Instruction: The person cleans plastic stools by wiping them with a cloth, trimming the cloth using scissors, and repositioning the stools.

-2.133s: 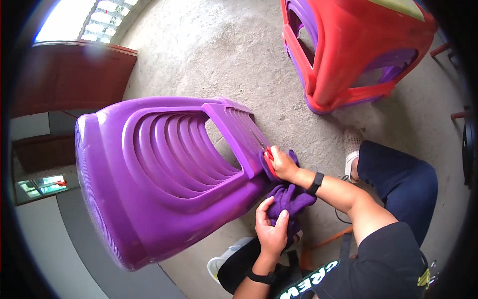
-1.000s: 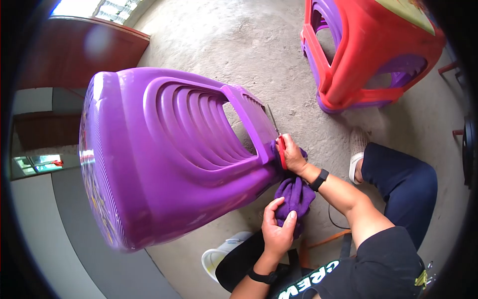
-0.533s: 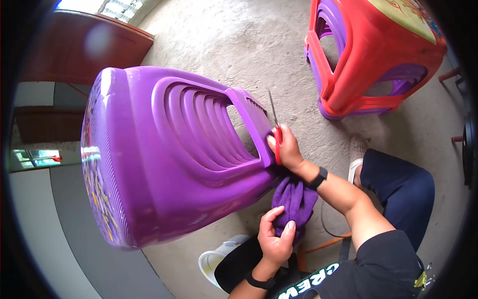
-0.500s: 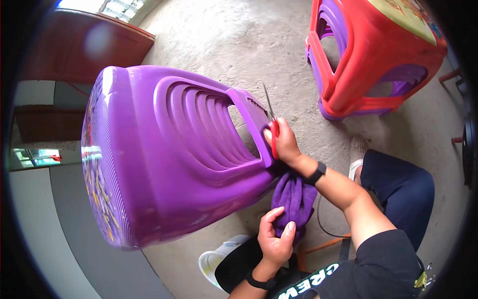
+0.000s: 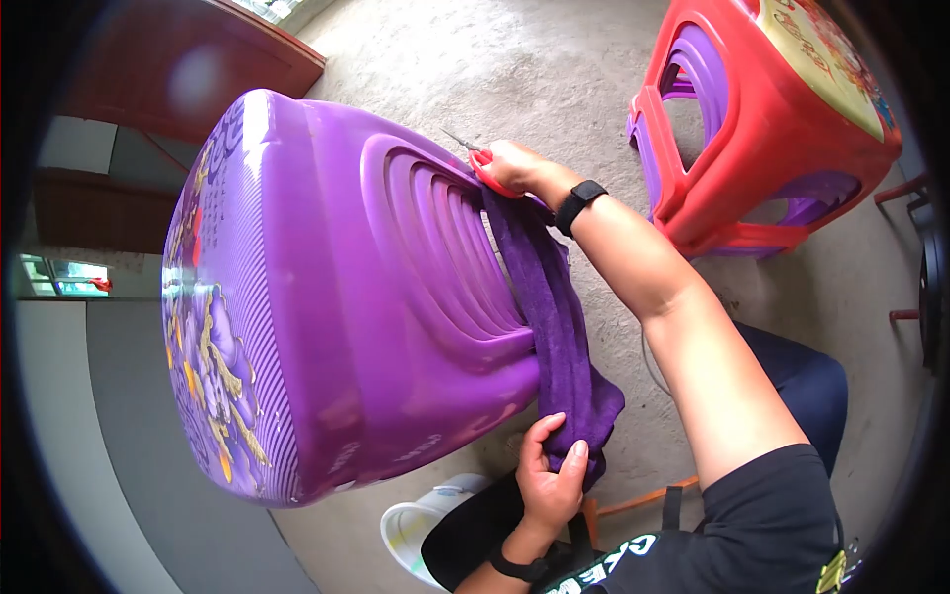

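My right hand (image 5: 515,168) is closed around red-handled scissors (image 5: 482,158), their thin blades pointing up and left. That same hand is at the upper end of a purple cloth (image 5: 539,267), by the far leg edge of the purple plastic stools. My left hand (image 5: 552,485) grips the cloth's lower, bunched end between thumb and fingers. Between both hands the cloth runs as a long strip across the open leg end of the nested purple stools (image 5: 327,327). These stools lie on their side, with a flower-patterned seat facing left.
Red and purple stools (image 5: 772,129) stand stacked at the upper right on the concrete floor (image 5: 475,59). A white bucket (image 5: 401,525) is below the purple stools. A brown wooden panel (image 5: 188,74) is at upper left. My knee in dark trousers (image 5: 807,396) is at right.
My right hand has moved up and left with the scissors, drawing the bunched cloth out into a long strip. My left hand keeps its grip. The purple stools appear slightly turned in view.
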A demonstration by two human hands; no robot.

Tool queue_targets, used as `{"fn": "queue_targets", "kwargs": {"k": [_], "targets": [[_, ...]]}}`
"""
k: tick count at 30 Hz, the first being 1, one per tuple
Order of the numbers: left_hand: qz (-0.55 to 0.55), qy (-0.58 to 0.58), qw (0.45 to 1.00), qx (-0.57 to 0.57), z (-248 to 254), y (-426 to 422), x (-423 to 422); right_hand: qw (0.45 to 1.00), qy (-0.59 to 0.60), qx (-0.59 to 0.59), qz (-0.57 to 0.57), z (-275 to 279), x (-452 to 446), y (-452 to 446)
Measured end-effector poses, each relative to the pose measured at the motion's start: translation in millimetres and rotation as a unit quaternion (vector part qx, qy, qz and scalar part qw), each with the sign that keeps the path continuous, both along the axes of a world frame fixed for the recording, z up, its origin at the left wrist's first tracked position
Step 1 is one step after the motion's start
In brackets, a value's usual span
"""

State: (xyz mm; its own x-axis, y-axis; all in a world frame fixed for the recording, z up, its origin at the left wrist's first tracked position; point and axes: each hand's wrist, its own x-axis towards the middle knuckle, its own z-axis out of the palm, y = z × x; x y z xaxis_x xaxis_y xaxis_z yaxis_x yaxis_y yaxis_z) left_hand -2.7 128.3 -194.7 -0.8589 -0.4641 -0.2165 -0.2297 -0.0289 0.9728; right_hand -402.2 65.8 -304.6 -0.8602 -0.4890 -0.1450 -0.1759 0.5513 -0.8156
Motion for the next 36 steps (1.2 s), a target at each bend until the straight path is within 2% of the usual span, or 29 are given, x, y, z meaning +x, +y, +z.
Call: {"fn": "queue_targets", "kwargs": {"k": [3,6,9,12,13,14,15,17,18,21,22,23,25,26,27,28,29,32,33,34,36], "targets": [[-0.015,0.003,1.0,-0.02,0.9,-1.7,-2.3,0.998,0.023,-0.05,-0.004,3.5,18.6,15.4],[-0.018,0.006,1.0,-0.025,2.3,-1.1,-4.6,0.999,-0.03,-0.023,-0.004,14.9,37.2,27.9],[-0.016,0.014,1.0,0.004,9.1,2.7,-9.2,0.999,-0.033,-0.027,0.031,17.7,62.2,44.0],[-0.026,0.009,0.999,-0.031,5.0,4.5,-8.7,0.999,-0.044,0.007,0.025,29.6,99.0,66.3],[-0.016,0.014,1.0,-0.003,5.2,6.6,-9.9,1.0,-0.003,-0.016,-0.001,6.7,111.3,68.0],[-0.018,0.017,1.0,-0.012,0.4,6.2,-8.6,0.993,0.07,-0.091,-0.036,-24.3,125.1,65.8],[-0.024,0.021,0.999,-0.02,-3.3,5.9,-8.9,0.99,0.039,-0.127,-0.047,-10.3,143.4,76.9],[-0.028,0.032,0.999,-0.021,-7.8,4.9,-8.0,0.988,-0.05,-0.111,-0.093,-2.1,179.9,90.3],[-0.029,0.041,0.998,-0.029,-10.2,4.2,-7.5,0.986,-0.021,-0.126,-0.108,-10.6,200.6,96.1],[0.001,0.024,1.0,-0.017,-17.0,4.2,-2.8,0.975,-0.06,-0.172,-0.124,-24.6,261.9,115.6],[0.005,0.024,0.995,-0.091,-21.2,1.5,-2.1,0.983,-0.05,-0.145,-0.097,-31.1,284.1,120.8],[0.007,-0.004,0.995,-0.103,-22.0,2.4,2.6,0.988,-0.071,-0.112,-0.079,-37.2,315.7,133.4],[0.005,-0.018,0.986,-0.164,-23.8,0.0,9.2,0.964,-0.17,-0.136,-0.154,-36.8,356.5,147.0],[0.002,-0.005,0.978,-0.209,-50.4,-12.5,18.3,0.931,-0.228,-0.214,-0.189,-25.0,368.5,157.0],[0.0,0.007,0.967,-0.254,-59.8,-18.7,25.3,0.928,-0.214,-0.211,-0.22,-12.3,372.2,162.0],[-0.011,0.0,0.972,-0.234,-48.9,-16.4,28.7,0.925,-0.197,-0.206,-0.251,5.6,373.7,167.5],[-0.02,-0.007,0.977,-0.213,-36.7,-13.5,35.0,0.899,-0.232,-0.285,-0.238,24.0,373.7,173.4],[-0.085,0.008,0.978,-0.19,15.1,2.3,56.0,0.929,-0.113,-0.336,-0.105,91.4,375.8,185.8],[-0.125,-0.007,0.973,-0.195,28.5,4.3,63.0,0.925,-0.157,-0.34,-0.059,133.6,382.7,196.5],[-0.157,0.06,0.971,-0.169,26.6,2.6,67.7,0.924,-0.135,-0.357,0.011,161.4,390.9,206.3],[-0.232,0.049,0.965,-0.108,25.7,-1.5,85.0,0.908,-0.048,-0.403,0.107,187.4,407.2,215.4]]}}
